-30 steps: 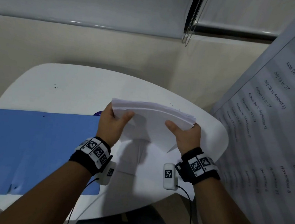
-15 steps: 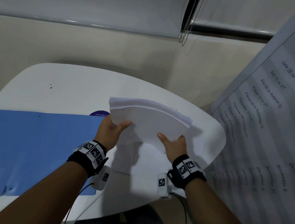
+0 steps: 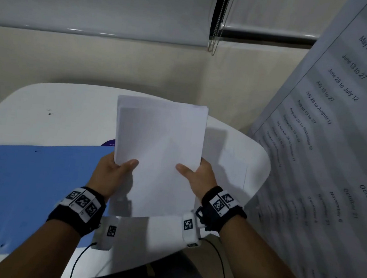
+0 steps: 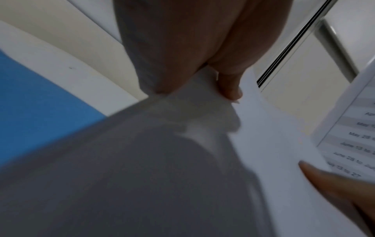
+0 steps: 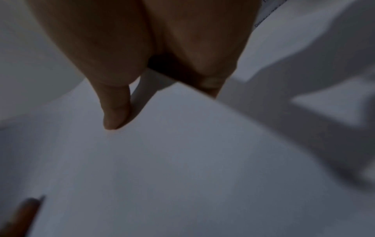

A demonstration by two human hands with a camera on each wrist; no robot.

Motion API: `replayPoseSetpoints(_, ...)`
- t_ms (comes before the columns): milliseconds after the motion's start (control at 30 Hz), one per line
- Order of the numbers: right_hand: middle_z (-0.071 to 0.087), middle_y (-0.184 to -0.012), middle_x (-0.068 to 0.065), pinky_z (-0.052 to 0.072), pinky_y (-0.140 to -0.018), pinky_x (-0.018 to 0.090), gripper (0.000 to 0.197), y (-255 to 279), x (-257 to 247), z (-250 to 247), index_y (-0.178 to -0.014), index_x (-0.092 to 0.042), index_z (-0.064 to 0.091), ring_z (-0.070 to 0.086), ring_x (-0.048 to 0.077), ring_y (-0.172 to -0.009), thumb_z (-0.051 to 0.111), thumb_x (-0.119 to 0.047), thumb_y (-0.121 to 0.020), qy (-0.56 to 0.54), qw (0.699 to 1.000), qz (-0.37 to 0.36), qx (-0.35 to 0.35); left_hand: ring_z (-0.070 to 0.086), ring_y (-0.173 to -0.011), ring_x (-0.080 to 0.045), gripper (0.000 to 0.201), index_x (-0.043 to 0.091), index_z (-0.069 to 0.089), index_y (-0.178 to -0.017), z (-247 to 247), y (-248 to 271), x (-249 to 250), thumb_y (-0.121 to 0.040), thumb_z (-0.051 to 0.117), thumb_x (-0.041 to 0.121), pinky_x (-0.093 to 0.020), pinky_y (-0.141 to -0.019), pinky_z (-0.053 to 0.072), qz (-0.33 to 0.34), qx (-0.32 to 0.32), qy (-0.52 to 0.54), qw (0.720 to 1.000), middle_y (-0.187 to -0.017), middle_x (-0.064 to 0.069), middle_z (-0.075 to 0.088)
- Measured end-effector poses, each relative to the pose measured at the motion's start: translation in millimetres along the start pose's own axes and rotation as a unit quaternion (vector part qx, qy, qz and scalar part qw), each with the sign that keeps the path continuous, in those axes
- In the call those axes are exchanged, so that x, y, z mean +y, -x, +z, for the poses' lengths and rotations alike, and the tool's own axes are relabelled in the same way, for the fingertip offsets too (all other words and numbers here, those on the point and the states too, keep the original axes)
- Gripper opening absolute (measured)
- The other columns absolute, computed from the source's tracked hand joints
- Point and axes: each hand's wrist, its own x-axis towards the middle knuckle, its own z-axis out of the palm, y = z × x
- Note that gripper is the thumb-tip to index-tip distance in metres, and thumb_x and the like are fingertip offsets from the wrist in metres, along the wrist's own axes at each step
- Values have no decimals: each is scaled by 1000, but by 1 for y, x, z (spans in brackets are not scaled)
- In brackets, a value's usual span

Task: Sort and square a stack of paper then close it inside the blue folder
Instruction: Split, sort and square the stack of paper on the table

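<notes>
Paper stack (image 3: 157,156), flat white sheets, uneven edges

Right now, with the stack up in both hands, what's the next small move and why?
Probably tap the paper stack's lower edge on the white table. The left hand and right hand grip its sides, and the sheets look stepped at the top edge, so it seems not yet square. The blue folder lies open to the left.
</notes>
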Motion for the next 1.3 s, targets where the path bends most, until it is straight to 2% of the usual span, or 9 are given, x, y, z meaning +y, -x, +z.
replayPoseSetpoints(67, 70, -97, -15, 56, -82, 24, 26, -1, 21, -6, -106, -26, 64, 67, 1, -89, 76, -28, -83, 85, 995, 31, -46, 65, -76, -22, 39, 15, 70, -92, 1, 3, -6, -69, 76, 46, -41, -69, 56, -17, 23, 2, 1000, -85, -4, 72)
replayPoseSetpoints(133, 70, -93, -8, 58, -83, 36, 20, -1, 47, -17, -93, -27, 63, 69, 11, -85, 76, -38, -81, 199, 974, 78, -79, 62, -75, -24, 27, 15, 67, -92, -4, 4, -13, -78, 79, 34, -39, -69, 54, -29, 54, -2, 998, -84, -6, 69)
replayPoseSetpoints(200, 69, -100, 0, 57, -85, 39, 23, -2, 67, -36, -96, -24, 62, 68, 19, -90, 74, -38, -82, 289, 951, 109, -27, 61, -78, -25, 20, 9, 66, -99, -14, 5, -23, -88, 75, 22, -38, -71, 53, -44, 83, -18, 995, -88, -9, 67)
replayPoseSetpoints(300, 46, -140, 9, 45, -102, 42, 61, -9, 79, -72, -133, -16, 50, 48, 27, -124, 73, -37, -81, 358, 909, 164, 135, 61, -77, -25, 17, 9, 66, -103, -32, 8, -36, -91, 71, 20, -35, -70, 52, -69, 105, -31, 992, -89, -9, 68)
replayPoseSetpoints(400, 8, -160, 11, 23, -115, 51, 111, -20, 86, -100, -153, -12, 13, 13, 35, -145, 77, -53, -73, 436, 843, 284, 133, 59, -72, -25, 11, 13, 66, -93, -40, 13, -39, -90, 72, 22, -35, -67, 51, -80, 115, -37, 989, -81, -5, 67)
replayPoseSetpoints(467, 0, -161, 12, 17, -116, 55, 127, -27, 91, -108, -154, -11, 2, 6, 36, -147, 80, -58, -66, 453, 825, 313, 125, 60, -73, -24, 10, 13, 66, -95, -42, 15, -38, -90, 72, 20, -36, -68, 51, -83, 120, -24, 989, -82, -5, 67)
replayPoseSetpoints(733, 40, -147, 17, 44, -103, 52, 115, -43, 95, -101, -152, -20, 11, 45, 37, -129, 88, -22, -66, 338, 888, 216, 225, 60, -74, -26, 9, 12, 66, -92, -40, 19, -30, -90, 72, 19, -38, -69, 53, -73, 134, -4, 988, -83, -9, 66)
replayPoseSetpoints(933, 13, -160, 11, 21, -115, 50, 117, -43, 91, -84, -154, -12, 3, 11, 34, -146, 84, -34, -72, 405, 866, 252, 149, 59, -74, -27, 12, 11, 67, -95, -37, 19, -28, -90, 73, 19, -41, -69, 53, -80, 132, 15, 988, -82, -10, 65)
replayPoseSetpoints(1300, 27, -152, 19, 38, -106, 54, 106, -46, 89, -65, -152, -20, 10, 33, 41, -135, 83, -18, -74, 416, 862, 246, 155, 57, -74, -25, 19, 1, 66, -103, -31, 24, -25, -91, 72, 15, -37, -67, 51, -64, 120, 44, 990, -85, -12, 62)
